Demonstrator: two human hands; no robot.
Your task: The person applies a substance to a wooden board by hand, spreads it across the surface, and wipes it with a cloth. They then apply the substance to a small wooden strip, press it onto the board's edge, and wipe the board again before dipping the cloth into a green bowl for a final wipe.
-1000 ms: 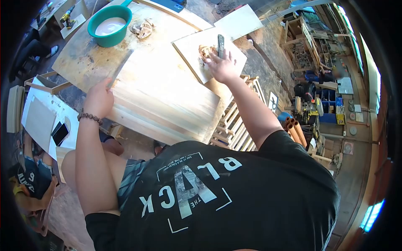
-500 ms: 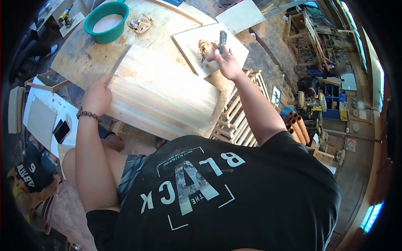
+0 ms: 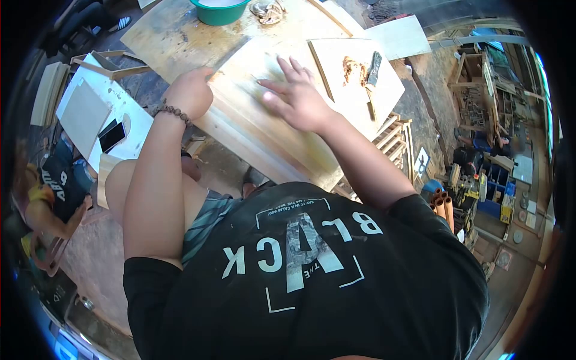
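Note:
A pale wooden panel lies slanted on the worktable in front of me. My left hand is closed around its left edge, fingertips hidden against the wood. Over the panel's upper surface is my right hand, palm down with its fingers spread, holding nothing. To the right of it, a white board carries a patch of brown filler. A putty knife with a dark handle rests on that board beside the filler.
A green basin and a crumpled cloth sit at the table's far side. Slatted wooden frames stand at right. On the left, a phone lies on a white surface, near another seated person.
My right hand has drawn back from beside the putty knife to over the panel. My left hand keeps its hold. The whole view has shifted, so the table appears farther right and higher.

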